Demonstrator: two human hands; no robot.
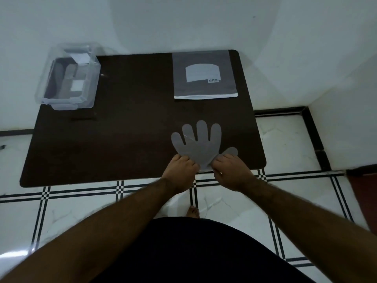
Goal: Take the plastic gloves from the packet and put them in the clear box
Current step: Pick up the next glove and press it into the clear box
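A translucent plastic glove [199, 145] lies flat on the dark table [126, 123] near its front right edge, fingers pointing away from me. My left hand [180, 170] pinches the glove's cuff on the left side. My right hand [229, 172] pinches the cuff on the right, just below the glove's thumb. The glove packet [205, 75], grey with a pale label, lies flat at the back right of the table. The clear box [69, 77] stands at the back left corner, with at least one glove lying inside it.
The table stands against a white wall, with another wall close on the right. Below its front edge is white tiled floor with black lines. My bare foot [193, 211] shows under the table's front edge.
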